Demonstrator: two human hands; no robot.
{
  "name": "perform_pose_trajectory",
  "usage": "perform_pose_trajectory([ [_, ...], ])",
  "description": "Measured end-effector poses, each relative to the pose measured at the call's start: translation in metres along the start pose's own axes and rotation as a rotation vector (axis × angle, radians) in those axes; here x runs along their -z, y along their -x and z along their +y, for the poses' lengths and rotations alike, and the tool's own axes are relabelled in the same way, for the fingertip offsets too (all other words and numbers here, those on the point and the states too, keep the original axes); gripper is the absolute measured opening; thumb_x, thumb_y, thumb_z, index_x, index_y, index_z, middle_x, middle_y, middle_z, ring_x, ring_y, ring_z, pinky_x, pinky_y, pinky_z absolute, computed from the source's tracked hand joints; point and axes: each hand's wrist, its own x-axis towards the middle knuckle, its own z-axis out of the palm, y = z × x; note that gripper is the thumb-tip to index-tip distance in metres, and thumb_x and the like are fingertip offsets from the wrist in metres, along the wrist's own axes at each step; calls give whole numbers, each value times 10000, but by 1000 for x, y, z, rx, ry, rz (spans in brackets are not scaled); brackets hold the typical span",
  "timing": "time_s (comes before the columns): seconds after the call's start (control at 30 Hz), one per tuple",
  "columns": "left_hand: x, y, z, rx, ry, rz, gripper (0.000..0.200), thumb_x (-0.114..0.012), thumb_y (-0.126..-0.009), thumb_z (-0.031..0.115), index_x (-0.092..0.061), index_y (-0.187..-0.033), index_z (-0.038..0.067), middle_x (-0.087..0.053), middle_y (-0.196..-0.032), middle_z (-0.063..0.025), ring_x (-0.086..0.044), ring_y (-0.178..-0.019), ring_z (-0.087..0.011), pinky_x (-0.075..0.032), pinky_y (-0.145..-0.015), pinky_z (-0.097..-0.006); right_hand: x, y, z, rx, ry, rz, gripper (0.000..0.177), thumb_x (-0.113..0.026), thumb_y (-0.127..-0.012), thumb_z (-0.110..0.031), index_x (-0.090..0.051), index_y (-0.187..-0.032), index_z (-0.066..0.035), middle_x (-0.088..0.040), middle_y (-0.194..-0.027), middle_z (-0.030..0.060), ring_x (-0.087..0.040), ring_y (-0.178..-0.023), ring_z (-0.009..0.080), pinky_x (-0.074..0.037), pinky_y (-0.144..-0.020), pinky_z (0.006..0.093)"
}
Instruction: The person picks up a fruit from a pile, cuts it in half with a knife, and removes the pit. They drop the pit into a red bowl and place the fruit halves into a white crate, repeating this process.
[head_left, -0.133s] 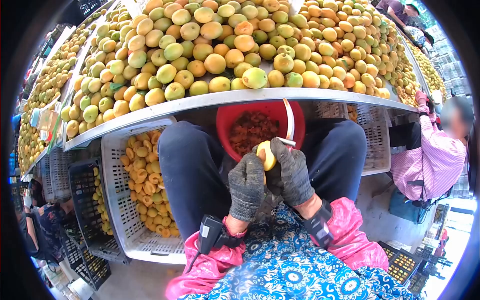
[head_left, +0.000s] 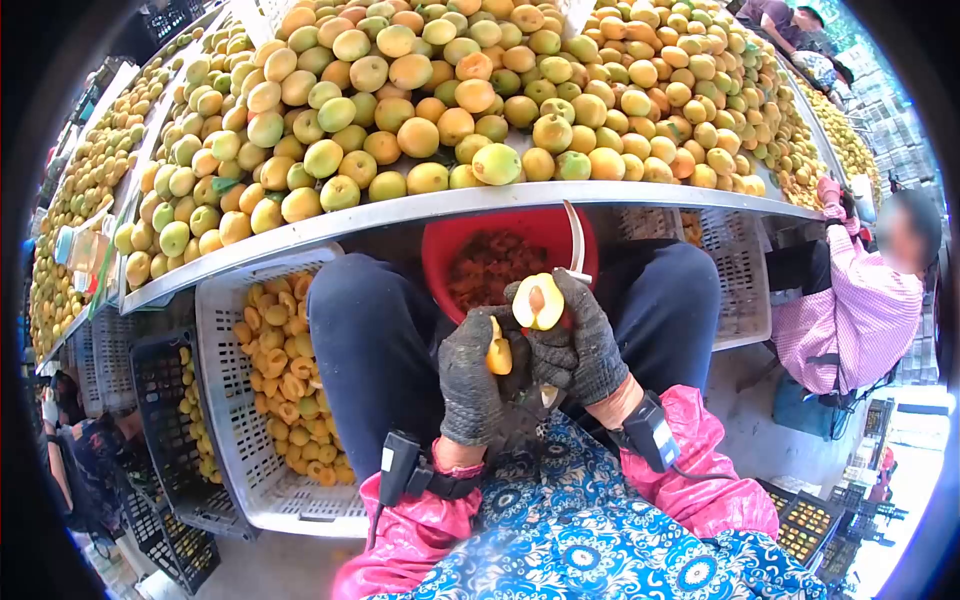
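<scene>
My gloved left hand (head_left: 470,378) is closed on an apricot half (head_left: 498,352), its orange side showing between thumb and fingers. Close by on the right, my gloved right hand (head_left: 588,345) grips a curved knife (head_left: 576,238), blade pointing up and away from me. Those same fingers hold the other apricot half (head_left: 538,302), cut face toward me, with the brown pit in its middle. Both hands are above my lap, just in front of a red basin (head_left: 432,262) containing dark reddish-brown scraps (head_left: 495,262).
A metal-edged table (head_left: 440,203) heaped with whole apricots (head_left: 420,138) spans the front. To my left stand a white crate (head_left: 230,420) of apricot halves (head_left: 285,370) and a black crate (head_left: 165,430). A co-worker in a pink checked shirt (head_left: 860,310) sits at the right.
The apricot has come apart into two halves, one in each hand. My left hand has moved slightly left and down, and my right hand has turned the pitted half's cut face toward me.
</scene>
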Motion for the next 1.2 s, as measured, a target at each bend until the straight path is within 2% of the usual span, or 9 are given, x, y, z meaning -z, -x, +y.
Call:
perform_pose_trajectory([
  [0.1,-4,11,1,70,238,-79,350,-488,-942,260,-615,-1099,-26,-644,-950,-67,-596,-785,-116,-491,-703,-247,3,17,-17,-47,-42,-116,429,-512,-954,-403,-627,-1114,-22,-581,-686,-10,-394,-394,52,-271,-354,176],
  [0.17,-4,13,5,34,251,-116,393,-496,-935,277,-594,-1147,-40,-645,-1029,-88,-612,-849,-131,-505,-757,-255,1,22,-23,-32,160,-149,409,-522,-950,-361,-618,-1140,-11,-642,-817,31,-532,-499,71,-400,-401,175],
  [0.2,-3,14,10,60,189,-153,396,-515,-927,263,-578,-1184,-33,-638,-1071,-95,-610,-895,-142,-500,-798,-259,-14,28,-21,102,230,40,385,-545,-939,-295,-604,-1167,10,-669,-957,82,-653,-719,121,-537,-569,214],
  [0.3,-13,24,22,33,-85,-190,428,-620,-868,151,-538,-1260,0,-631,-1130,-108,-593,-1027,-168,-479,-902,-274,-12,30,-20,192,366,-10,371,-569,-923,-238,-593,-1183,26,-666,-1032,103,-671,-895,169,-567,-751,270],
  [0.4,-15,25,15,-343,-368,-215,577,-753,-760,51,-513,-1284,15,-622,-1175,-119,-592,-1077,-170,-475,-946,-311,-19,36,-14,281,546,47,317,-584,-913,-174,-605,-1167,15,-669,-1032,101,-660,-891,162,-549,-784,278],
  [0.7,-9,38,15,-356,-434,-185,471,-741,-787,81,-554,-1214,14,-649,-1061,-83,-610,-961,-138,-505,-853,-281,-28,56,-17,299,918,187,210,-660,-862,-111,-642,-1044,-8,-667,-861,38,-623,-813,90,-523,-746,254],
  [0.97,-5,38,9,-120,-245,-132,240,-638,-903,163,-612,-1097,25,-618,-873,0,-551,-765,-49,-467,-664,-206,-18,42,-11,894,1223,-167,217,-661,-864,-75,-652,-1074,-21,-648,-1059,114,-608,-1004,176,-484,-879,320],
  [1.1,-1,28,1,-76,-189,-90,288,-618,-938,274,-619,-1085,26,-604,-856,16,-526,-763,-42,-459,-669,-211,-26,46,-1,431,881,-72,303,-650,-900,-138,-628,-1163,12,-627,-1204,92,-583,-1091,179,-451,-956,327],
  [1.2,-2,18,-8,-83,-87,-62,300,-594,-955,284,-627,-1094,20,-627,-903,15,-547,-822,-54,-459,-715,-216,-32,36,1,486,832,-87,293,-649,-897,-122,-636,-1156,17,-635,-1183,86,-585,-1078,164,-445,-959,312],
])
